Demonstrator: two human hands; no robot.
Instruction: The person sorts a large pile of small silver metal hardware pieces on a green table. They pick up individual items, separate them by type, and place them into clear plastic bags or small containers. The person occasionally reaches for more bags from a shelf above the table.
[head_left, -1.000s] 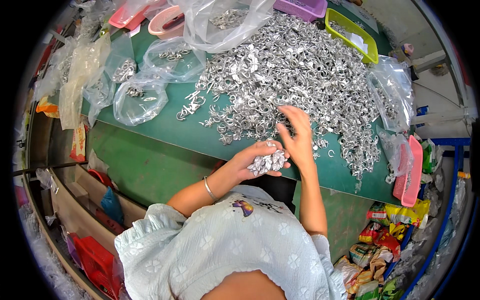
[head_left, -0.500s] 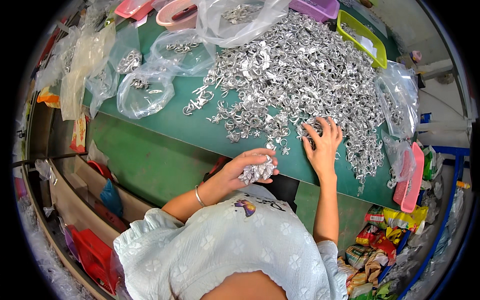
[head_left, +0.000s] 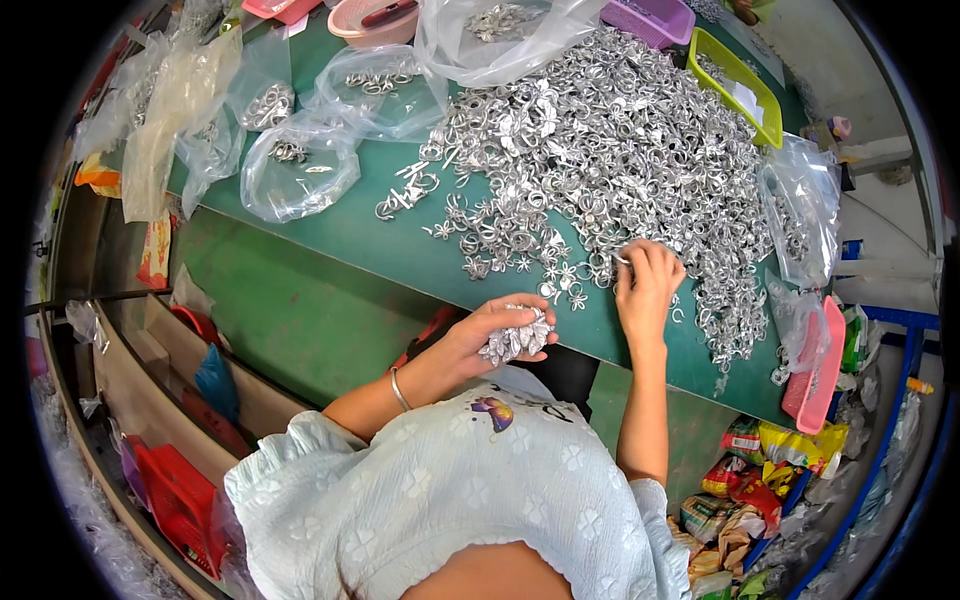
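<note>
A clump of silver-coloured, leaf-shaped metal pieces [head_left: 512, 340] rests in my left hand [head_left: 478, 332], whose fingers curl round it just off the table's front edge. My right hand [head_left: 650, 283] is at the near side of a broad pile of silver-coloured rings [head_left: 640, 140]. Its fingertips are drawn together on a small ring [head_left: 622, 260], partly hidden by the fingers. Several flower-shaped pieces [head_left: 562, 278] lie loose on the green table [head_left: 400, 245] between my hands.
Clear plastic bags [head_left: 300, 175] with metal pieces lie on the left; another large bag [head_left: 490, 40] sits at the back. A lime-green basket [head_left: 770, 110] and purple basket [head_left: 650, 22] border the pile. A pink basket [head_left: 818, 370] stands at the right edge, beside a blue frame [head_left: 905, 350].
The fingers of my right hand have closed from a spread pose onto a ring at the pile's edge. My left hand keeps its clump, almost unmoved. The view has shifted slightly.
</note>
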